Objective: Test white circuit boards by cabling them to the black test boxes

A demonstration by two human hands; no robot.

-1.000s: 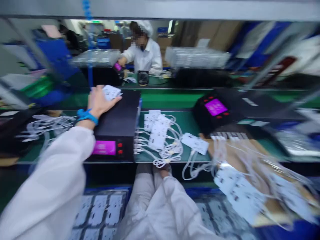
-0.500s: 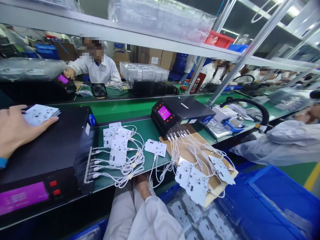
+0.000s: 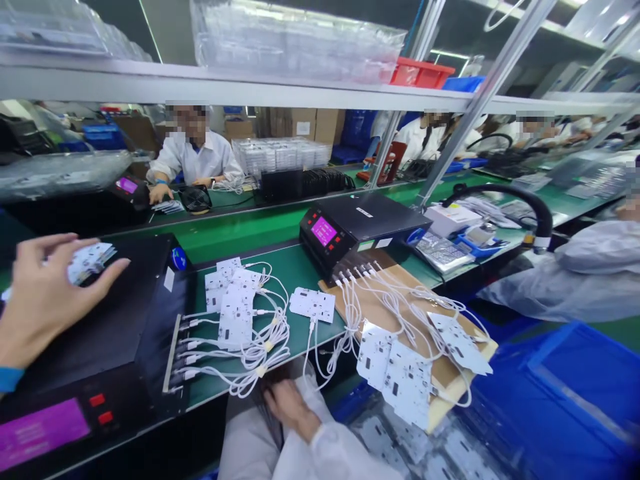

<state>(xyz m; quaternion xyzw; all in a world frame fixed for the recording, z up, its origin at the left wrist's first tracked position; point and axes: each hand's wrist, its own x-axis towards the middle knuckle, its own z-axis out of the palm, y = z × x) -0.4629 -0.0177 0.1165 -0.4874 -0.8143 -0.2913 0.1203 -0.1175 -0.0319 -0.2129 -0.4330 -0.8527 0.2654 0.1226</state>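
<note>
At the left, my left hand (image 3: 55, 287) reaches over a black box (image 3: 115, 327) with a small stack of white circuit boards (image 3: 93, 261) under its arched fingers. Its thumb stands apart from the stack's edge, and the hand looks open. My right hand (image 3: 294, 405) rests in my lap below the bench edge, fingers loosely apart and partly in shadow, holding nothing I can see. Between the boxes, several white boards (image 3: 237, 317) lie overlapping, plugged into white cables (image 3: 270, 347). A single cabled board (image 3: 313, 305) lies beside them.
A second black box (image 3: 370, 223) with a lit screen stands behind cardboard (image 3: 400, 293). Cabled boards (image 3: 407, 380) overhang its front edge. A blue crate (image 3: 575, 393) is at lower right, a metal shelf (image 3: 280, 90) overhead. Co-workers sit across and to the right.
My left hand's fingers have risen and arched over the stack, the thumb now apart from it. My right hand shows more fully in my lap. The view has shifted slightly.
</note>
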